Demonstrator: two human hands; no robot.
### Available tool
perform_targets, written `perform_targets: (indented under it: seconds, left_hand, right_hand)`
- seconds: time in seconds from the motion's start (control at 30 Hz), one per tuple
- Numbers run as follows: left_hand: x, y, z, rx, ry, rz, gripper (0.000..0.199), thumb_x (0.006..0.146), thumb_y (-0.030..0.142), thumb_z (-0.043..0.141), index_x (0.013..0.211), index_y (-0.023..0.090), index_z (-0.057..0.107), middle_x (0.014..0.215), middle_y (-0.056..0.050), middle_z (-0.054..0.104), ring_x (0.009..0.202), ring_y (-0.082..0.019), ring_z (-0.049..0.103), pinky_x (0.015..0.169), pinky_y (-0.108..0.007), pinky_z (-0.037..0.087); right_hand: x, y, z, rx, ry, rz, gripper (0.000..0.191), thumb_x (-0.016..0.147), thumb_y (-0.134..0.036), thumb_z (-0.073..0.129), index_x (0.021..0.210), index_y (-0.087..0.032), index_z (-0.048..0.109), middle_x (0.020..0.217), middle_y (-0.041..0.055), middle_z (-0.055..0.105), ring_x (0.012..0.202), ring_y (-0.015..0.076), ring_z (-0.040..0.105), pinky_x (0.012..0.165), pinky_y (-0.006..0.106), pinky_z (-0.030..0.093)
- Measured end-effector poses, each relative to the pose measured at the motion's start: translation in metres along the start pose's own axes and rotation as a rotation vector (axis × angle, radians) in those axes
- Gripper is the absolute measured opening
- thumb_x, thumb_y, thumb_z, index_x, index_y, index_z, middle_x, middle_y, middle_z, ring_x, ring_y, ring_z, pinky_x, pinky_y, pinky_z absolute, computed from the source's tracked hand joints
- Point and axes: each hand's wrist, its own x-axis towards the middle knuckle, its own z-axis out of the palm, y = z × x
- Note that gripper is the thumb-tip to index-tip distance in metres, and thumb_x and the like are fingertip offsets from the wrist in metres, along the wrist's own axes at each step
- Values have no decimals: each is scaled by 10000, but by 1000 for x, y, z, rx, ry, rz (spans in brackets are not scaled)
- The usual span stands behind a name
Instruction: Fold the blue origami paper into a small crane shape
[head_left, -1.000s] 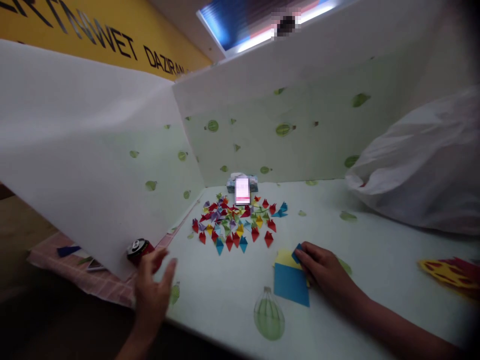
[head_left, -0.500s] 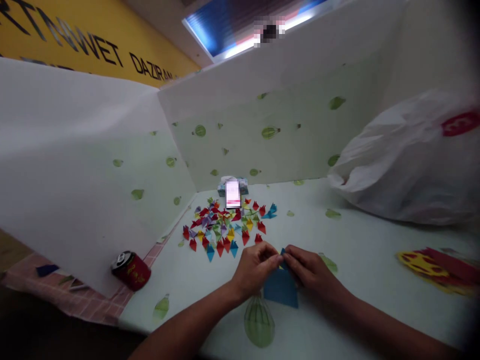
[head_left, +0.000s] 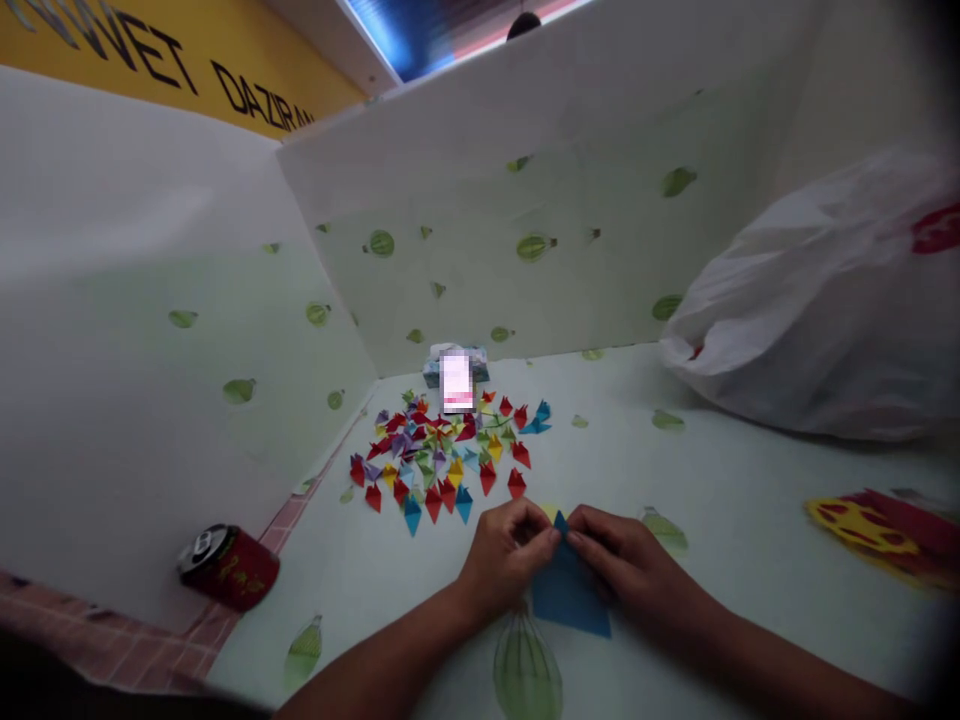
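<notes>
Folding a sheet of origami paper, early stage. The left hand (head_left: 504, 555) and the right hand (head_left: 616, 560) meet over a blue paper sheet (head_left: 570, 600) lying flat on the worktop (head_left: 750, 480); both are narrowed to a pinch on the sheet's far corner, fingertips nearly touching. A sliver of yellow paper (head_left: 550, 512) shows just beyond that corner. The step in hand appears to be the first fold; the next move likely calls for aligning the raised corner with an opposite edge and pressing a clean crease. The sheet lies mostly under and between the hands, its near edge toward the person. Beyond lies a cluster of folded paper pieces (head_left: 442, 455); a red can (head_left: 229, 568) lies at left, a white plastic bag (head_left: 825, 310) at right.
</notes>
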Motion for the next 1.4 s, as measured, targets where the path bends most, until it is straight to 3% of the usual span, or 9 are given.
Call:
perform_targets:
  seconds: [0.2, 0.37, 0.53, 0.97, 1.23, 1.4]
  left_hand:
    - [-2, -2, 1, -84, -32, -40, 256, 809, 383, 682, 777, 144, 596, 675, -3, 554, 622, -121, 492, 606, -250, 389]
    - [-5, -6, 3, -107, -9, -41, 313, 817, 426, 688, 724, 154, 564, 624, 5, 535, 585, -119, 486, 570, -245, 378]
    - [-5, -9, 5, -207, -26, -61, 307, 803, 434, 709, 806, 154, 585, 689, -9, 584, 610, -122, 511, 591, -245, 398]
    - [-7, -4, 2, -49, 19, 24, 278, 836, 381, 676, 721, 153, 565, 632, 15, 524, 591, -106, 454, 576, -234, 364]
    - [-6, -3, 2, -42, -12, 21, 309, 877, 435, 632, 765, 149, 597, 628, 5, 545, 576, -118, 504, 572, -239, 396]
    - [-5, -1, -1, 37, -26, 103, 255, 878, 380, 613, 776, 147, 603, 664, -2, 543, 601, -119, 496, 584, -238, 390]
  right_hand:
    - [0, -3, -1, -227, -9, -155, 321, 969, -374, 415, 723, -188, 502, 653, 17, 533, 593, 140, 484, 572, 272, 366]
    - [0, -3, 0, -236, -30, -193, 326, 982, -361, 395, 726, -187, 496, 656, 17, 533, 593, 138, 492, 579, 268, 369]
    - [0, -2, 2, -245, -55, -211, 332, 999, -353, 394, 720, -192, 470, 656, 7, 524, 596, 132, 487, 587, 262, 362]
    - [0, -1, 1, -240, -62, -246, 242, 965, -291, 457, 758, -186, 524, 663, 6, 568, 590, 120, 504, 574, 240, 376]
    - [0, -3, -1, -341, -14, -311, 327, 1005, -309, 409, 697, -204, 435, 612, -12, 504, 546, 119, 469, 551, 251, 347]
    - [1, 1, -4, -409, -18, -350, 335, 1026, -321, 373, 729, -198, 469, 656, 14, 556, 580, 133, 521, 579, 259, 376]
